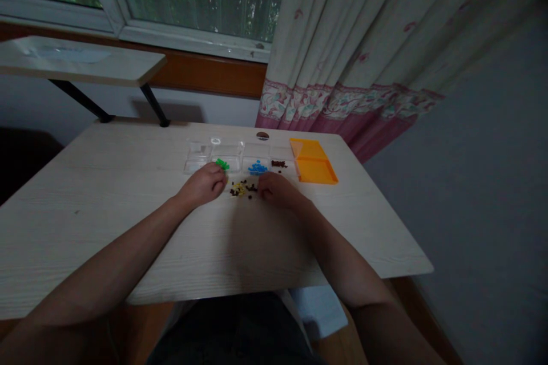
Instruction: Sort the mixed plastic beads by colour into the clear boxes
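Observation:
My left hand (206, 183) is closed at the left of a mixed pile of tiny yellow and dark brown pieces (238, 188), just in front of the clear box with green pieces (221, 164). My right hand (276, 188) is closed at the pile's right edge, its fingertips near a few dark brown pieces (252, 188). What either hand pinches, if anything, is too small to make out. Behind the hands, blue pieces (257, 167) lie in another clear open box, and brown pieces (279, 164) sit in the one to its right.
An open orange case (317, 170) lies right of the clear boxes. At the far left of the row is another clear box (197, 165). A raised shelf (107, 65) on black legs stands at the back left. Curtains (325, 57) hang behind the wooden table (180, 262).

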Motion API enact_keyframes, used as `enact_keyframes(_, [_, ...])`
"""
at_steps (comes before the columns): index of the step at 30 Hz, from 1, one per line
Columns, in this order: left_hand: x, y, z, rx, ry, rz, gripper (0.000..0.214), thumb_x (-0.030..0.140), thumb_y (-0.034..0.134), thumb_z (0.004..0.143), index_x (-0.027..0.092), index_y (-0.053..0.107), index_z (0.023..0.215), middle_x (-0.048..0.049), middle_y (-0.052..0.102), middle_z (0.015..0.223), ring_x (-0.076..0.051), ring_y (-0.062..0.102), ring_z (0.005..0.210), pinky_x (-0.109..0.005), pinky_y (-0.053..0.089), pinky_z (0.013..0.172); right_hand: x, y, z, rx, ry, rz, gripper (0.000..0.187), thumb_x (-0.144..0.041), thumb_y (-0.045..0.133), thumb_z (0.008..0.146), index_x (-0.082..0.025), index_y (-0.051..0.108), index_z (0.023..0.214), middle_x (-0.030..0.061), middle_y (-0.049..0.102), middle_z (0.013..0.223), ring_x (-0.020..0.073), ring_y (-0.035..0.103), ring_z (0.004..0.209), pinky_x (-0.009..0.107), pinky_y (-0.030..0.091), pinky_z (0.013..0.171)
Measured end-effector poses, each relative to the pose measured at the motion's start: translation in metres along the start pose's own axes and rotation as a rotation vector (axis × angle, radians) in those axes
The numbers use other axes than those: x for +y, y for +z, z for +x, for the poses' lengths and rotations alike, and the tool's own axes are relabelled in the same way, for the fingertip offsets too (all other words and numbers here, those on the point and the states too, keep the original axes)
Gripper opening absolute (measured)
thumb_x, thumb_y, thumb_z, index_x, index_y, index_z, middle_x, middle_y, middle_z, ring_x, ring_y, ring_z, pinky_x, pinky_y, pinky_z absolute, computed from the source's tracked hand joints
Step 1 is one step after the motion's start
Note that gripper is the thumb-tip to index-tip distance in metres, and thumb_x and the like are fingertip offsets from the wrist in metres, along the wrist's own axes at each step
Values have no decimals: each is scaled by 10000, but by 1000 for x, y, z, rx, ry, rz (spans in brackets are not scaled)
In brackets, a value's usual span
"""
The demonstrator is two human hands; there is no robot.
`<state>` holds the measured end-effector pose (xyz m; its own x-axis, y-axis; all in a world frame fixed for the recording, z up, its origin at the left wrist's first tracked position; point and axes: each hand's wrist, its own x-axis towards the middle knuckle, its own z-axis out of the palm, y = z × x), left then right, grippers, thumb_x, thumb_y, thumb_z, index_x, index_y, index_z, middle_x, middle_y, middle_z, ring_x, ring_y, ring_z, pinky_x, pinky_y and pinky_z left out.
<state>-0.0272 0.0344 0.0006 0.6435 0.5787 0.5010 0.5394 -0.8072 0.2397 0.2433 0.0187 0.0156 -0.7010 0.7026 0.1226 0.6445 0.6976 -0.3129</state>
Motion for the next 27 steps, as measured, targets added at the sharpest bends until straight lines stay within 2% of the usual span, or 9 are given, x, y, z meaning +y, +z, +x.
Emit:
enact_keyframes(3, [4, 2, 1, -20, -17, -12, 218, 95, 461, 850, 165, 640, 748, -62, 613, 765, -202, 561, 818, -333, 478, 778, 0, 9, 5, 75, -50, 57, 274, 25, 506, 723, -175, 688, 679, 42, 652, 786, 169, 582, 852, 302, 450, 834])
enact_keyframes(7, [8, 1, 1, -67, 36, -61, 224, 90, 451, 854, 173, 657, 828, -51, 645, 820, -189, 586, 855, -322, 491, 817, 0, 14, 7, 172, -69, 50, 276, 18, 517, 739, -175, 712, 766, 53, 667, 832, 176, 579, 863, 301, 453, 831])
enact_keyframes(10, [3, -5, -1, 8, -11, 34, 232, 108, 448, 863, 170, 670, 837, -65, 665, 846, -202, 600, 878, -333, 500, 823, 2, 11, 4, 248, -31, -10, 247, 6, 521, 753, -172, 692, 734, 56, 657, 801, 180, 575, 842, 290, 446, 802])
enact_keyframes(13, [-2, -10, -2, 54, -77, 181, 228, 145, 460, 872, 163, 681, 822, -82, 679, 835, -216, 608, 850, -346, 509, 790, 4, 8, 2, 241, 15, -94, 231, -14, 522, 776, -171, 650, 666, 51, 639, 750, 175, 565, 794, 280, 432, 762])
enact_keyframes(18, [3, -9, -1, -87, -81, 286, 258, 174, 457, 901, 158, 677, 768, -93, 664, 785, -215, 611, 831, -333, 521, 761, 3, 15, 5, 163, -5, -133, 211, -41, 529, 799, -175, 646, 685, 51, 646, 778, 173, 565, 817, 290, 438, 804])
enact_keyframes(22, [13, -3, 2, -149, -52, 258, 245, 175, 459, 920, 151, 697, 868, -103, 674, 855, -217, 615, 912, -345, 525, 841, -2, 19, 8, 195, -38, -105, 191, -45, 543, 793, -172, 681, 757, 64, 651, 832, 186, 568, 866, 307, 452, 840])
enact_keyframes(27, [19, 1, 3, -151, -2, 186, 224, 164, 474, 919, 157, 698, 910, -96, 679, 875, -216, 619, 911, -362, 522, 862, -3, 22, 8, 294, 8, -83, 208, -44, 531, 803, -167, 699, 805, 79, 661, 872, 205, 578, 927, 330, 472, 884])
